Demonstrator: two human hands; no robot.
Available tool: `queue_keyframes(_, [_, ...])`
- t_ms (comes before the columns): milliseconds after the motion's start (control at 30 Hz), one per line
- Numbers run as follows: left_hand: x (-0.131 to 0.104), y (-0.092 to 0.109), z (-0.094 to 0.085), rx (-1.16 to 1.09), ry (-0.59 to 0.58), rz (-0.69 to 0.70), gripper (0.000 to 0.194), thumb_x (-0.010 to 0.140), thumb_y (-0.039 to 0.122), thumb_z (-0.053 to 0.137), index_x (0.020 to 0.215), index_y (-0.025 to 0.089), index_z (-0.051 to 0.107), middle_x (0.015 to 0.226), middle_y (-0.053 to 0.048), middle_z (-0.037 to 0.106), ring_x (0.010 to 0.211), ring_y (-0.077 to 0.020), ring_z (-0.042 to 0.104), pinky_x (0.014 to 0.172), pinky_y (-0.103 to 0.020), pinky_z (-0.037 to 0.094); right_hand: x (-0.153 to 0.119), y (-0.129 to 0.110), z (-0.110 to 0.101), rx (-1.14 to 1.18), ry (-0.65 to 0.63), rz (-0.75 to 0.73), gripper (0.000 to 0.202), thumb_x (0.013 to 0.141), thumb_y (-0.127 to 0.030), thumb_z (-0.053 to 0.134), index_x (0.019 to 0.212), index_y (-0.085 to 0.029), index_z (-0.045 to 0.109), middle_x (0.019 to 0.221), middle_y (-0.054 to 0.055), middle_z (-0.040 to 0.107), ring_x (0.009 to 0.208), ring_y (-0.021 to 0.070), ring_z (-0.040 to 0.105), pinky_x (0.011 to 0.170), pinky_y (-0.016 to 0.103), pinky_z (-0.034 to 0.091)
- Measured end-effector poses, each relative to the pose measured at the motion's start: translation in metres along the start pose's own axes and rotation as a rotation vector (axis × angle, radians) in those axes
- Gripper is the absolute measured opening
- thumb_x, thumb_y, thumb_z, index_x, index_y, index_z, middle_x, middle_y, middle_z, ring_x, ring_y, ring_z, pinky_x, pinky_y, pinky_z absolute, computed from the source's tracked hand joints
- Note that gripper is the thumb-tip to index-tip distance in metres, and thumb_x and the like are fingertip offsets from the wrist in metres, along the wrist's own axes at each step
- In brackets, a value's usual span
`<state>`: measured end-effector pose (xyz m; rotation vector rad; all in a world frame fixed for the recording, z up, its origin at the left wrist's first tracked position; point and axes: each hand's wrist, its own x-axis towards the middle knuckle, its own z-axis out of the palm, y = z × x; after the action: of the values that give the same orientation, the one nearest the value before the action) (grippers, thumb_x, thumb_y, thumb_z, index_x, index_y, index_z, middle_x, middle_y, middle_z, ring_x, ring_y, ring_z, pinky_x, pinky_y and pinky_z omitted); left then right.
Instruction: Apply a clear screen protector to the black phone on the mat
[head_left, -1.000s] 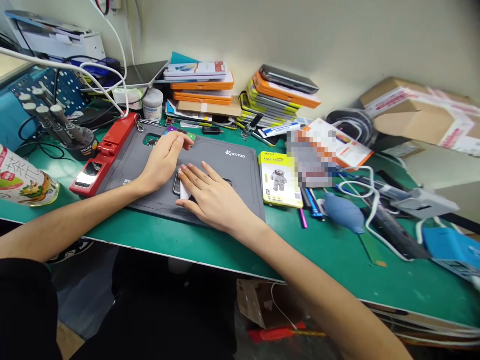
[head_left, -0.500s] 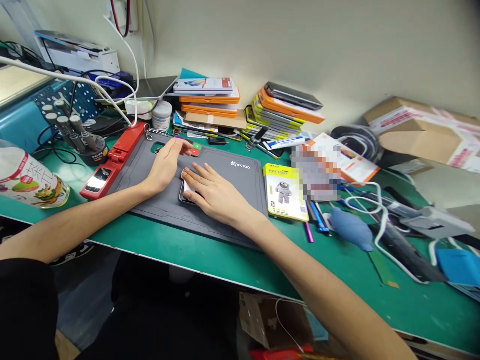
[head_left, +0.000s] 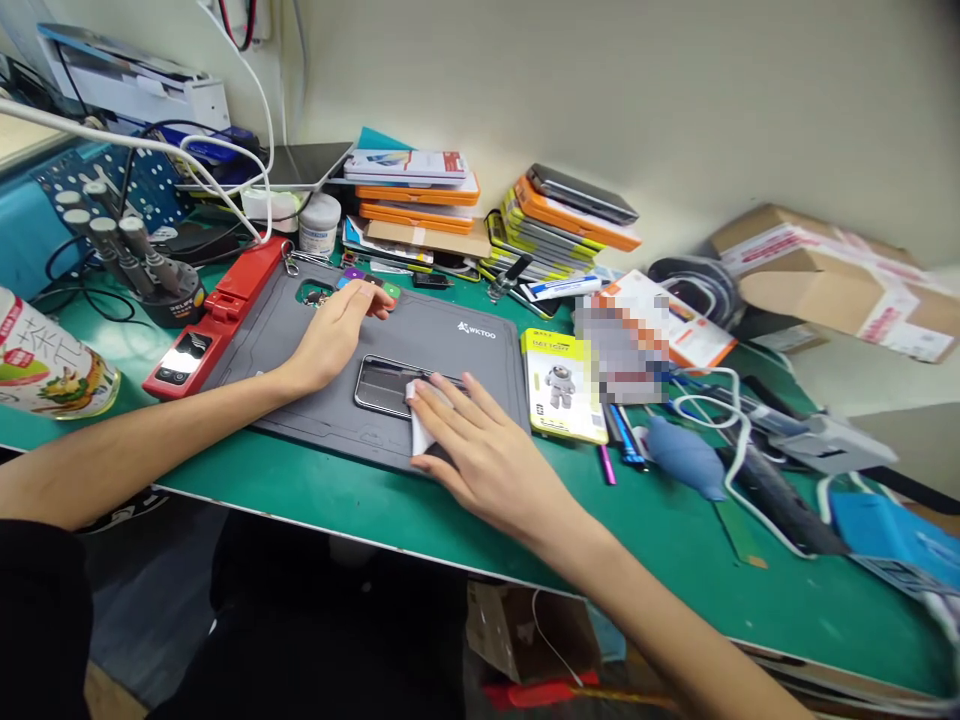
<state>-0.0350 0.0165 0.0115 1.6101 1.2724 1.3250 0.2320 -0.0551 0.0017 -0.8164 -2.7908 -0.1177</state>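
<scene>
A phone (head_left: 386, 388) with a dark, shiny face lies flat on the grey work mat (head_left: 289, 410). My right hand (head_left: 480, 450) reaches over the phone's right part. Its outstretched fingers press a folded white cloth (head_left: 422, 432) against the phone and its near edge. The hand covers much of the cloth and the phone's right end. Just beyond the phone's left end, my left hand (head_left: 337, 335) rests on the mat, fingers loosely bent and apart. Nothing shows in its grasp. Small purple and green pieces (head_left: 352, 275) sit behind those fingers.
A red tool (head_left: 214, 320) runs along the mat's left edge. Left of it stand a screwdriver holder (head_left: 176, 300) and a printed cup (head_left: 60, 360). A yellow battery pack (head_left: 562, 385), a blue air blower (head_left: 684, 458) and cables lie at right. Stacked boxes (head_left: 420, 195) line the wall.
My right hand has slid right and toward me with the white cloth, uncovering the phone's left part. My left hand has stayed nearly in place. The view has shifted slightly.
</scene>
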Motion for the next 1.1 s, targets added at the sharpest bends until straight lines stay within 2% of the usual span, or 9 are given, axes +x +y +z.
queue_keyframes(100, [0.001,-0.002,0.0,-0.021,0.004,0.023,0.04,0.116,0.031,0.036,0.105,0.021,0.073,0.114,-0.007,0.079,0.108,-0.0196,0.072,0.1,-0.034,0.055,-0.017,0.026,0.001,0.017,-0.024,0.048,0.063,0.118,-0.044,0.044,0.173,-0.012,0.042,0.175,0.016,0.051,0.167,0.0365,0.041,0.137,0.07,0.034])
queue_keyframes(200, [0.003,-0.004,0.0,-0.049,0.02,0.016,0.041,0.115,0.028,0.036,0.103,0.02,0.074,0.109,-0.008,0.079,0.106,-0.0202,0.072,0.098,-0.034,0.054,-0.008,0.032,0.005,0.03,-0.034,0.104,0.066,0.118,-0.046,0.044,0.175,-0.014,0.04,0.175,0.017,0.049,0.167,0.0347,0.042,0.139,0.067,0.033])
queue_keyframes(400, [0.005,-0.006,-0.001,-0.054,0.046,-0.055,0.038,0.113,0.034,0.041,0.105,0.02,0.075,0.108,-0.008,0.081,0.104,-0.0207,0.073,0.081,-0.031,0.052,0.062,-0.01,0.011,0.051,-0.002,0.087,0.078,0.115,-0.06,0.048,0.165,-0.001,0.053,0.171,0.024,0.052,0.164,0.0354,0.047,0.143,0.058,0.028])
queue_keyframes(467, [0.006,-0.007,-0.002,-0.071,0.065,-0.064,0.037,0.112,0.036,0.042,0.104,0.02,0.074,0.108,-0.008,0.081,0.104,-0.0206,0.074,0.079,-0.03,0.051,0.07,-0.022,0.011,0.056,0.02,0.04,0.076,0.115,-0.058,0.048,0.162,0.002,0.055,0.169,0.025,0.054,0.163,0.035,0.048,0.142,0.056,0.029])
queue_keyframes(600, [0.007,-0.006,-0.002,-0.083,0.067,-0.093,0.038,0.113,0.035,0.042,0.103,0.019,0.074,0.105,-0.008,0.081,0.102,-0.0199,0.073,0.078,-0.029,0.05,0.038,-0.021,0.008,0.034,0.087,-0.007,0.069,0.116,-0.051,0.049,0.161,0.002,0.056,0.167,0.024,0.057,0.16,0.0352,0.053,0.14,0.058,0.036])
queue_keyframes(767, [0.003,-0.001,0.001,-0.097,0.037,-0.114,0.033,0.111,0.025,0.044,0.102,0.019,0.076,0.104,-0.006,0.08,0.099,-0.018,0.071,0.079,-0.028,0.048,-0.028,0.011,0.006,0.002,0.122,0.036,0.068,0.116,-0.043,0.052,0.173,-0.008,0.041,0.168,0.023,0.056,0.159,0.0361,0.054,0.134,0.066,0.043])
queue_keyframes(867, [0.004,0.003,0.003,-0.181,0.048,-0.168,0.028,0.106,0.017,0.049,0.095,0.019,0.075,0.094,-0.004,0.077,0.092,-0.0161,0.068,0.077,-0.027,0.047,-0.033,0.02,0.01,-0.001,0.14,0.081,0.063,0.117,-0.038,0.049,0.173,-0.011,0.042,0.167,0.022,0.059,0.157,0.0362,0.057,0.132,0.068,0.046])
queue_keyframes(967, [0.007,0.007,-0.001,-0.299,0.095,-0.252,0.032,0.103,0.019,0.048,0.073,0.021,0.059,0.075,-0.001,0.066,0.074,-0.0144,0.06,0.068,-0.026,0.043,-0.011,0.014,0.016,-0.021,0.151,0.149,0.063,0.116,-0.042,0.053,0.165,-0.003,0.053,0.162,0.027,0.062,0.154,0.0407,0.059,0.132,0.068,0.044])
queue_keyframes(1100, [0.012,0.012,-0.013,-0.562,0.164,-0.329,0.047,0.105,0.032,0.04,0.061,0.025,0.025,0.055,0.004,0.032,0.051,-0.0123,0.035,0.053,-0.025,0.034,0.028,0.007,0.017,-0.004,0.121,0.103,0.069,0.114,-0.051,0.056,0.16,0.0,0.058,0.163,0.028,0.061,0.155,0.0398,0.059,0.136,0.064,0.04])
